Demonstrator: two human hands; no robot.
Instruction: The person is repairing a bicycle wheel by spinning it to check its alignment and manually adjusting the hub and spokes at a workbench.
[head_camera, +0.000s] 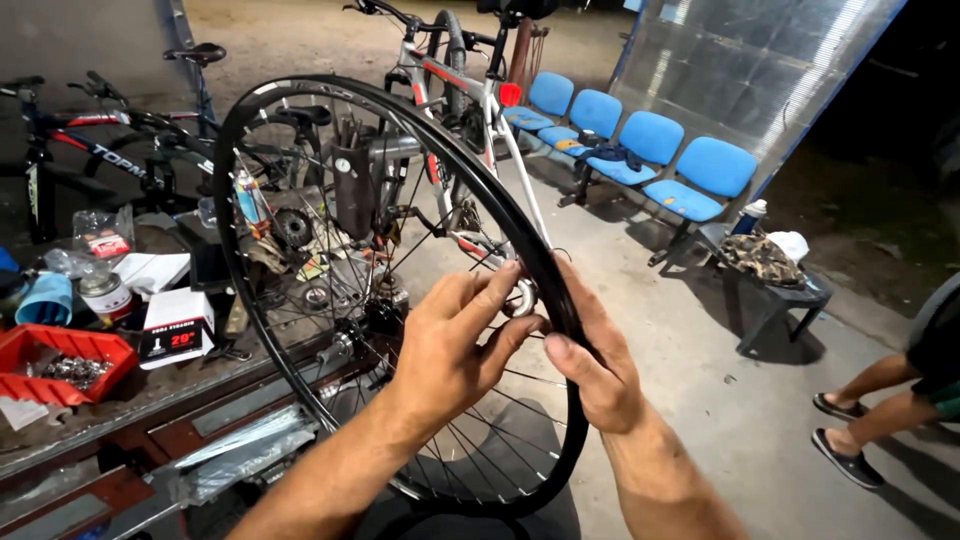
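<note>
Fingers of both hands meet at the black bicycle wheel rim (400, 300), centre frame: left hand (445, 345) pinches something small at its inner edge, right hand (590, 365) clasps the rim. Seemingly spoke or rim-strip fitting; steady fingertip alignment comes next.

Cluttered wooden workbench (150, 400) at left: red plastic tray of small metal parts (60, 362), white cardboard box (175, 325) beside it. White-and-red bicycle (470, 95) upright behind. Row of blue plastic chairs (640, 150) along shiny metal wall. Bystander's sandalled feet (845, 435) on concrete at right.
</note>
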